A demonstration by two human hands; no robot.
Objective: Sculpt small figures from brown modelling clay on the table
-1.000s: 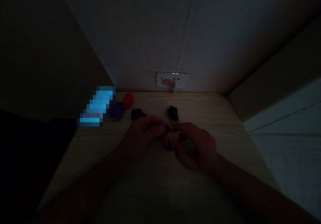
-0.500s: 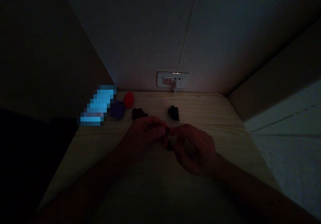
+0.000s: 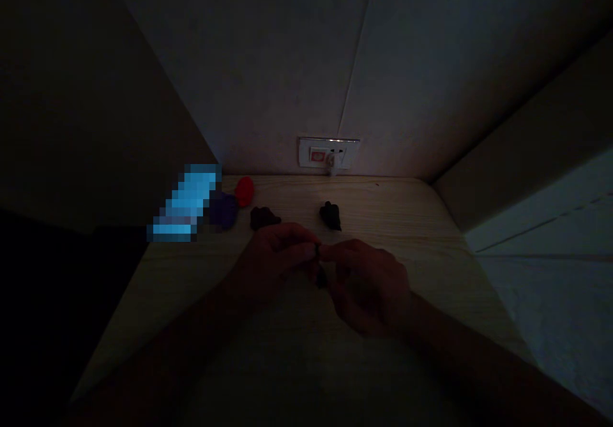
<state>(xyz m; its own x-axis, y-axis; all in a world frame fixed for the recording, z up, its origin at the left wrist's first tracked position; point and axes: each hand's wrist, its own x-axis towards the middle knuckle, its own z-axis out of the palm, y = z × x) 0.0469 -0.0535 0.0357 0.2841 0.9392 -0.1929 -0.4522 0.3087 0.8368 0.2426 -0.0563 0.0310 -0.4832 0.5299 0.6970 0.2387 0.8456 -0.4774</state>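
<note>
In the dim light, my left hand (image 3: 268,254) is closed on a small dark lump (image 3: 322,279) that looks like modelling clay. Its thumb and forefinger pinch the lump's upper part, and the rest sticks out below the fingertips. My right hand (image 3: 376,283) comes in from the other side, index fingertip pressed against the top of that lump and thumb close to its lower end. Beyond the hands lie a black lump (image 3: 330,216) and a dark brown one (image 3: 263,218). A purple lump (image 3: 223,211) touches or nearly touches a red one (image 3: 244,191).
A lit, pixelated screen (image 3: 186,203) sits at the left back edge of the pale wooden table (image 3: 397,207). On the wall (image 3: 268,82) behind is a socket plate (image 3: 304,152) with a clear plug (image 3: 332,162) in it. A light panel (image 3: 546,229) stands at the right.
The right index finger and thumb have shifted slightly against the dark lump. The whole view has moved a little; the lumps on the table stay where they were.
</note>
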